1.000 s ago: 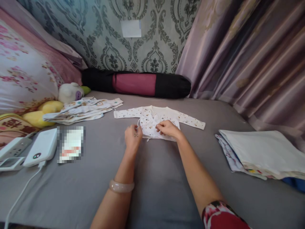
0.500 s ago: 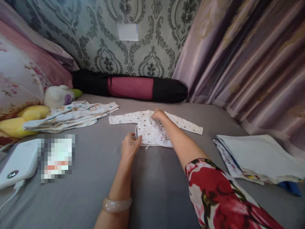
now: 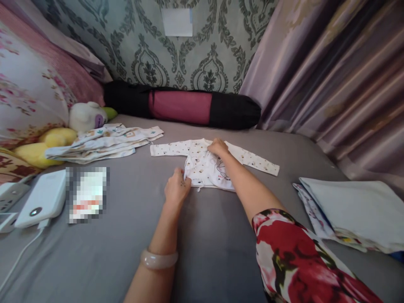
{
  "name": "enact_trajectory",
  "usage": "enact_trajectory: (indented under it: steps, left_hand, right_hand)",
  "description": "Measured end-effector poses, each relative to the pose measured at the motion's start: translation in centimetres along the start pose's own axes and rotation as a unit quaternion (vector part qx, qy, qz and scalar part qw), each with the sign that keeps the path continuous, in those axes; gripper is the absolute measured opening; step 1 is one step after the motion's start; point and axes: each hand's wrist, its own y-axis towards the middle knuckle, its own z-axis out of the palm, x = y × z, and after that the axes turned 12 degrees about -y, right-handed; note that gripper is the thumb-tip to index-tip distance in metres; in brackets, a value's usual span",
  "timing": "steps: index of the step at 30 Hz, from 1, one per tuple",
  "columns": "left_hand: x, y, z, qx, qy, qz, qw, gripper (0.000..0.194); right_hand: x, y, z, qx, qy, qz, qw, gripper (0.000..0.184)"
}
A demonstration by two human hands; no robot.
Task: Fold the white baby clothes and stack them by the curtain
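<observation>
A small white baby shirt (image 3: 200, 164) with a tiny print and long sleeves lies spread flat on the grey bed sheet (image 3: 126, 244). Its ties show at the left side and bottom hem. At the shirt's lower left edge, my left hand (image 3: 177, 185) pinches the fabric, a pale bangle on its wrist. My right hand (image 3: 218, 147) reaches across the front and has its fingers closed on the cloth just below the neckline. The right forearm covers part of the shirt's right side, and its fingertips are partly hidden.
Folded cloths (image 3: 360, 210) are stacked at right. To the left lie printed baby clothes (image 3: 107, 143), plush toys (image 3: 86, 115), a white power bank (image 3: 42, 198) with a cable and a blurred packet (image 3: 90, 193). A black and maroon bolster-shaped bag (image 3: 179, 107) lies along the wall.
The camera view has tilted down and turned slightly left, so everything sits higher and further right. My left fingers have closed in on the shirt's edge; my right hand stays near the neckline.
</observation>
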Motion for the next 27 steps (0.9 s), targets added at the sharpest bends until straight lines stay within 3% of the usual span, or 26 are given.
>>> enact_trajectory:
  steps: [5, 10, 13, 16, 18, 20, 23, 27]
  left_hand:
    - [0.3, 0.0, 0.3, -0.001, 0.034, 0.074, 0.997, 0.052]
    - [0.6, 0.3, 1.0, -0.033, 0.088, 0.170, 0.981, 0.042]
    - [0.4, 0.7, 1.3, -0.070, 0.076, 0.188, 0.977, 0.033]
    - [0.0, 1.3, 2.1, -0.089, 0.046, 0.264, 0.959, 0.036]
    - [-0.2, 1.6, 2.8, -0.066, 0.045, 0.311, 0.947, 0.042]
    - [-0.2, 1.7, 3.6, -0.034, 0.073, 0.304, 0.949, 0.045]
    - [0.0, 1.4, 4.4, 0.003, 0.137, 0.244, 0.960, 0.052]
    - [0.2, 0.8, 4.4, 0.026, 0.181, 0.216, 0.959, 0.060]
  right_hand:
    - [0.3, -0.4, 0.1, -0.008, -0.014, 0.006, 1.000, 0.037]
    - [0.4, -0.8, -0.4, 0.001, -0.052, -0.024, 0.998, 0.027]
    - [1.1, -1.9, -0.4, -0.052, -0.093, -0.053, 0.993, 0.027]
    - [2.7, -3.1, 0.5, -0.125, -0.115, -0.115, 0.979, 0.036]
    - [3.8, -3.6, 1.4, -0.113, -0.111, -0.181, 0.971, 0.043]
    - [4.3, -3.6, 2.3, -0.075, -0.101, -0.217, 0.968, 0.052]
    - [4.3, -3.0, 3.5, -0.035, -0.087, -0.200, 0.975, 0.062]
    - [3.7, -2.6, 4.4, -0.049, -0.080, -0.185, 0.978, 0.067]
